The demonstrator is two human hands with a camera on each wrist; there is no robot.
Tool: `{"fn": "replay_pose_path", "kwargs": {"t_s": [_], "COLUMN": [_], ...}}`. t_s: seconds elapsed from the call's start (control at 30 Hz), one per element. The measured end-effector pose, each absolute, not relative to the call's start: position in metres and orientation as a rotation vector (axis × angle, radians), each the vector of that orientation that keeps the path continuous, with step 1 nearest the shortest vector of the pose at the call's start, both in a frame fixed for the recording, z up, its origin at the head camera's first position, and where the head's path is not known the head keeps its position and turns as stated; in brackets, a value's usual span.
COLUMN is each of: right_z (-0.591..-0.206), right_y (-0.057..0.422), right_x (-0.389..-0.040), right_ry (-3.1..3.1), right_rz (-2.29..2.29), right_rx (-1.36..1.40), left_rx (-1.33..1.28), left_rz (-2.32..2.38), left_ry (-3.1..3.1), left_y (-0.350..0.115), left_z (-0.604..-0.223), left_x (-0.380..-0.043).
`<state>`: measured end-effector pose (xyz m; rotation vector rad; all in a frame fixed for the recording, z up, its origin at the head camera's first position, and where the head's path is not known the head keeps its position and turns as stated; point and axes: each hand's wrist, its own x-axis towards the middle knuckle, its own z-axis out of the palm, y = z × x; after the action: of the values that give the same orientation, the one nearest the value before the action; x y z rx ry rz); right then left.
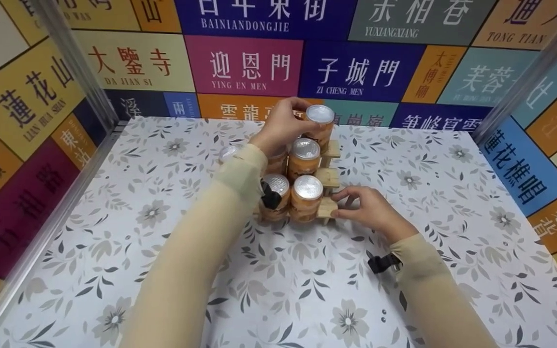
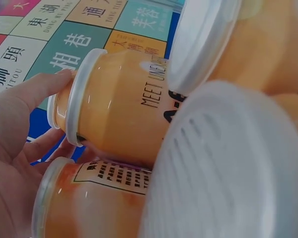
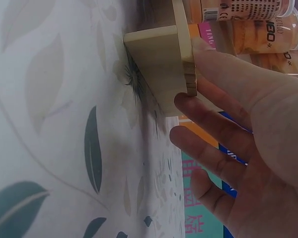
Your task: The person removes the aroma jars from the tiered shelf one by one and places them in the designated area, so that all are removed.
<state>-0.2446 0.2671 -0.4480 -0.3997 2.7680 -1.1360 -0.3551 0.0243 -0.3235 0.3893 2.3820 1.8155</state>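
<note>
A small stepped wooden rack (image 1: 329, 178) carries several orange cans with pale, shiny tops. My left hand (image 1: 288, 123) reaches over the rack to its highest step and grips the rightmost can (image 1: 320, 118) there, thumb on the near side. In the left wrist view that can (image 2: 62, 106) is mostly hidden behind a nearer can (image 2: 119, 104). At the lowest step, my right hand (image 1: 368, 208) pinches the right end of the board (image 3: 186, 49), thumb above and index finger underneath. The front right can (image 1: 306, 198) stands just left of these fingertips.
A white tablecloth (image 1: 162, 270) with grey flowers and leaves lies under the rack. Behind stands a wall of coloured panels (image 1: 244, 65) with Chinese lettering, close to the rack's back. Metal posts (image 1: 73, 48) frame the corners.
</note>
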Motion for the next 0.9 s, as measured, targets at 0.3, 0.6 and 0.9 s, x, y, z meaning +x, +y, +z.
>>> {"fn": "replay_pose_path", "kwargs": {"t_s": [0.3, 0.6, 0.9], "right_z": [-0.449, -0.452, -0.452], "right_y": [0.268, 0.266, 0.267], "right_x": [-0.243, -0.243, -0.242], "right_ry": [2.787, 2.81, 2.812], "right_rz": [-1.127, -1.117, -1.117], "right_rx": [-0.4, -0.456, -0.446], "left_rx": [0.408, 0.438, 0.348], "left_rz": [1.909, 1.942, 2.012], "left_ry": [2.348, 2.434, 2.431], "left_y": [0.02, 0.005, -0.018], "left_z": [-0.325, -0.323, -0.323], "left_x": [-0.354, -0.358, -0.361]}}
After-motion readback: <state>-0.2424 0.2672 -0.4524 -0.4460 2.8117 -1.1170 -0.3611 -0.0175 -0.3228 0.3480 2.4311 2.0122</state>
